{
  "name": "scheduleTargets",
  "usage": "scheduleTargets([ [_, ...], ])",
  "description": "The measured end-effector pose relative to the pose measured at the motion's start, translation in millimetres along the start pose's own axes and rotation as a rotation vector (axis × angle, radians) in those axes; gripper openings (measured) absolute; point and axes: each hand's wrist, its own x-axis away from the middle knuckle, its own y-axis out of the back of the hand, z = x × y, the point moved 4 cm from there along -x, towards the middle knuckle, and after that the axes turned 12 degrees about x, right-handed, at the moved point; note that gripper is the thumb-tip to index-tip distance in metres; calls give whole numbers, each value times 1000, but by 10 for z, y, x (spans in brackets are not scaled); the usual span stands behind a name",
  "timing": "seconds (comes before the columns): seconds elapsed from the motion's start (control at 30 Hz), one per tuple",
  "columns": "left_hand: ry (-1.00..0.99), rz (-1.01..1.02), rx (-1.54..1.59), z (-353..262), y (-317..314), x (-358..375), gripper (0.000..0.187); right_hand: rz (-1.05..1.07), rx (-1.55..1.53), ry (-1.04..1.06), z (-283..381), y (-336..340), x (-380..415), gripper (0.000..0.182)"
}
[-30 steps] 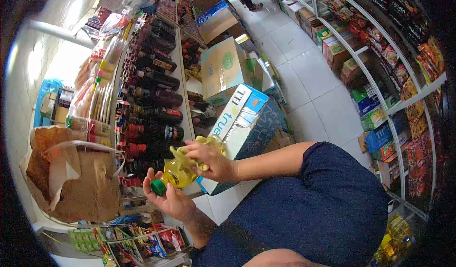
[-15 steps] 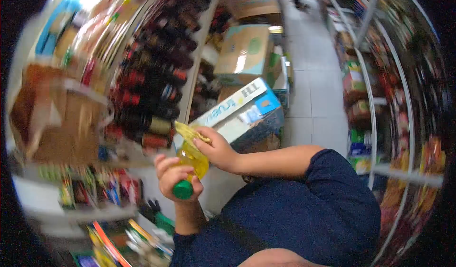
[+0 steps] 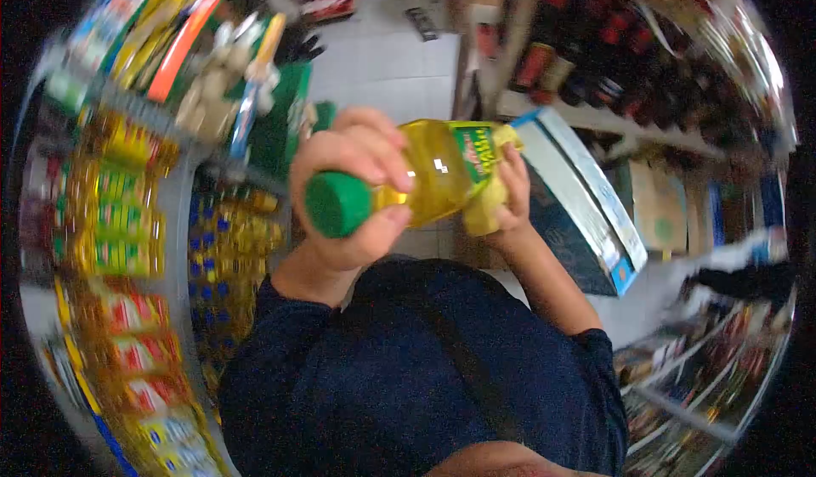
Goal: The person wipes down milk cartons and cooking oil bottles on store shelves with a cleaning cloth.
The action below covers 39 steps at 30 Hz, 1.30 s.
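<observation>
My left hand [image 3: 353, 188] is wrapped round the neck end of a bottle of yellow oil [image 3: 438, 171], just behind its green cap [image 3: 338, 204]. The bottle lies tilted across the view, cap end to the left, and a green and yellow label shows near its base. At the base end, my right hand [image 3: 514, 192] grips a crumpled yellow cloth [image 3: 486, 209] pressed against the bottle. Parts of the fingers of my right hand are hidden by the cloth.
Shelves at the left hold oil bottles [image 3: 229, 256] and yellow and red packs [image 3: 127, 231]. A blue and white carton [image 3: 586, 197] stands beside my right forearm. Dark bottles [image 3: 595, 52] line a shelf at upper right. Part of a person in dark clothing [image 3: 748, 282] shows at far right.
The view has swung to the left, bringing the oil shelves into sight. The bottle has come up nearer the camera and turned more level, its label now showing. Both hands keep their holds.
</observation>
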Motion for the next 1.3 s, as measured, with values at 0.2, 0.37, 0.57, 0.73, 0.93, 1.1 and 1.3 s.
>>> scheduleTargets([
  [0.2,58,105,-82,-663,659,299,26,355,-176,-195,409,-866,-193,46],
  [0.37,164,217,-307,-1254,1058,439,19,757,-541,-293,1244,-1533,-304,84],
  [0.57,55,-344,-339,-1793,1478,573,44,913,-1340,-818,2116,-2166,-384,83],
  [0.73,-372,-425,-505,-2502,1879,741,43,827,-1270,-641,2391,-2538,-688,84],
  [0.93,-256,-683,-781,-2923,2011,1540,29,531,-1418,-833,2469,-3250,-1240,67],
  [1.1,-82,-784,-839,-2979,2012,2177,16,412,-1282,-708,2662,-3947,-1682,63],
  [1.3,139,-937,-798,-3017,2176,2709,5,479,-1137,-635,2926,-4493,-1765,79],
])
